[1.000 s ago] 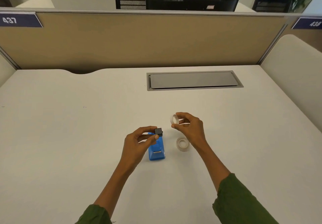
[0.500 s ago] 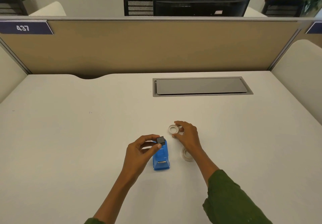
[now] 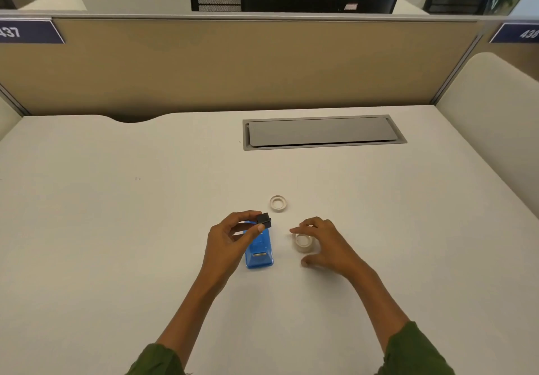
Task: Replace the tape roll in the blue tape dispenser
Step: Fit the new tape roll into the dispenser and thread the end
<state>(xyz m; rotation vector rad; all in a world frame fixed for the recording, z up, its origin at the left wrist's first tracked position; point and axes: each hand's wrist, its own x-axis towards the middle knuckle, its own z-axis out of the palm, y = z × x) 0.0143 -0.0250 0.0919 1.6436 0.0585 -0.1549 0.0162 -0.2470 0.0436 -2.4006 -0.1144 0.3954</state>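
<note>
Counting first, we see two rings, one dispenser and one small black part on our white desk (image 3: 116, 229). Our blue tape dispenser (image 3: 259, 253) lies near the desk's front middle, its long axis running away from us toward the tan partition (image 3: 262, 62); the end with a small metallic strip faces us, the far end sits under our left hand (image 3: 230, 239). That hand pinches a blocky black hub (image 3: 264, 220) between thumb and fingertips — closed firmly on it, raised just above the dispenser's far end. Our right hand (image 3: 326, 246) hovers with fingers spread and curved around a translucent tape roll (image 3: 303, 242) lying flat just right of the dispenser; whether the fingertips touch it we cannot tell. A second ring, an off-white empty core (image 3: 278, 203), lies flat farther back, apart from both hands. Both rings are round and smooth — the dispenser is glossy plastic. One grey rectangular cable hatch (image 3: 323, 132) sits flush in the desk beyond.
</note>
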